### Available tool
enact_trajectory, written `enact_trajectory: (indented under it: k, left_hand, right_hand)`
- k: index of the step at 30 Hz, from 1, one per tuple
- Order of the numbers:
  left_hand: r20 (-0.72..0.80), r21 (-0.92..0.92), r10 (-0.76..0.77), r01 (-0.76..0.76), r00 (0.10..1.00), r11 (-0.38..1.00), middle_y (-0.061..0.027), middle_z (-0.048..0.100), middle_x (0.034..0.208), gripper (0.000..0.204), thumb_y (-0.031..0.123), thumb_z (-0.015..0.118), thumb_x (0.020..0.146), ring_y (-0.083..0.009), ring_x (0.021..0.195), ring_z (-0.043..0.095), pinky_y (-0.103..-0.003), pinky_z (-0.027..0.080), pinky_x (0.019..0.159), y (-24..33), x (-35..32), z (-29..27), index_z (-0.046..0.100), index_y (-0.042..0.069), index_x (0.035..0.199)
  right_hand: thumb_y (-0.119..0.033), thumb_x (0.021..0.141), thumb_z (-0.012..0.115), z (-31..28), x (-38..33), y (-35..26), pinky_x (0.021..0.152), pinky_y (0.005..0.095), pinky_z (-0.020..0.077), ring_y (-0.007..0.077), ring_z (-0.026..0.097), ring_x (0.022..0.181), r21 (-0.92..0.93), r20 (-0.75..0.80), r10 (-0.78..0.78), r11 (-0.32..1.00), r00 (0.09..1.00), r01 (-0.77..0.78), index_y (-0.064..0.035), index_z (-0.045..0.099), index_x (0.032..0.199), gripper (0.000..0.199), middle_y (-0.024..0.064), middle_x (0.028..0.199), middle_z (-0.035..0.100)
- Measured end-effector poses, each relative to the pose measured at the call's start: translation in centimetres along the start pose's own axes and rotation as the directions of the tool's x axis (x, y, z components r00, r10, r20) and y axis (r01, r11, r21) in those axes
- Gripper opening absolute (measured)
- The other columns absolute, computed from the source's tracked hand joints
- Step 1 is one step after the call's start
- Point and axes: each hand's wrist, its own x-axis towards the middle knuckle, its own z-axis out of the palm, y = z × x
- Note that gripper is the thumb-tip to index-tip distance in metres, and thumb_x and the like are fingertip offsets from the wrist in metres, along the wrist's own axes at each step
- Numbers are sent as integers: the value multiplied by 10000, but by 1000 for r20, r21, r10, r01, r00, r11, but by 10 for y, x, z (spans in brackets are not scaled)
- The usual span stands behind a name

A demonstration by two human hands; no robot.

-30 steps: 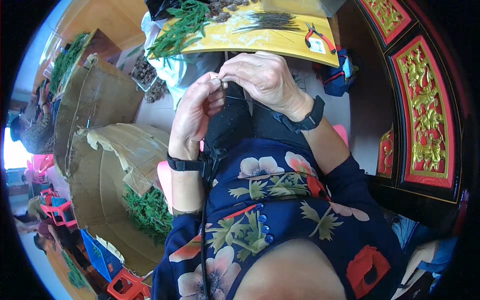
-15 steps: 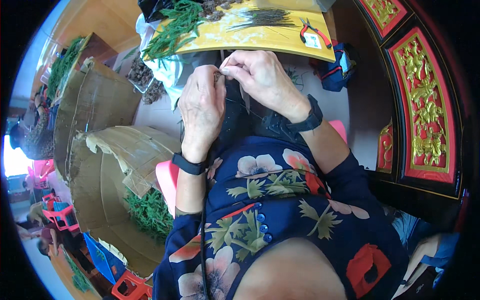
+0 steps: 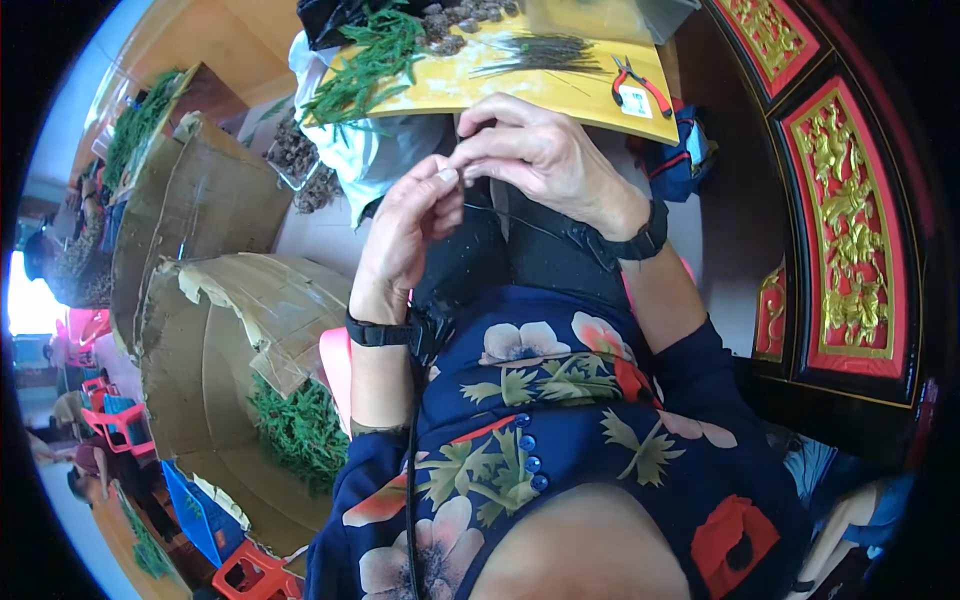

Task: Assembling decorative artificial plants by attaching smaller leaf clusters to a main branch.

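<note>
My left hand and my right hand meet in front of the near edge of a yellow table, over my lap. Both are closed in a pinch, thumbs and fingertips touching or nearly so. Whatever sits between the fingertips is too small and covered to name. Beyond them on the table lie green needle-like sprigs, brown cone-like pieces, a bundle of thin dark wires or stems and red-handled pliers.
A torn cardboard box with green sprigs inside stands at my left. Brown pieces fill a clear container behind it. A blue bag and a carved gold-and-red panel are at right. Other people appear at far left and lower right.
Both hands have turned and their fingertips shifted slightly nearer to me. The left hand has rolled, showing its curled fingers. A brown bit seen earlier at its fingers is now hidden.
</note>
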Motion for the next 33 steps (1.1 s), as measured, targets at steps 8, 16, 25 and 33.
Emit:
enact_trajectory:
  k: [8,16,25,33]
  left_hand:
    - [137,-192,-46,72,989,979,70,348,635,174,236,498,919,-41,538,282,-186,212,491,2,-4,4,523,68,880]
    - [-7,948,648,-201,761,246,-4,461,642,138,160,540,898,-95,567,429,-245,352,509,-12,2,29,515,26,882]
    - [-266,663,500,-221,824,716,-37,487,623,128,131,536,894,-98,590,450,-268,382,528,-21,8,16,517,4,889]
    - [-288,599,404,-166,868,784,-40,518,669,150,154,550,899,-84,637,472,-239,405,572,-35,17,12,528,6,912]
  right_hand:
    - [-21,755,662,-6,2,-8,688,282,491,210,612,826,72,-7,11,997,1000,-10,-49,674,877,126,83,945,602]
    - [-104,798,656,3,-3,-8,648,266,479,189,615,742,-79,-4,265,961,964,-265,-11,642,835,101,59,848,619]
    - [-159,883,609,39,-17,4,499,159,359,21,465,588,807,334,706,128,625,-576,-30,593,989,167,-33,791,574]
    - [-169,902,580,56,-34,11,480,156,303,16,420,577,879,358,754,-74,550,-472,-48,601,972,142,-45,770,547]
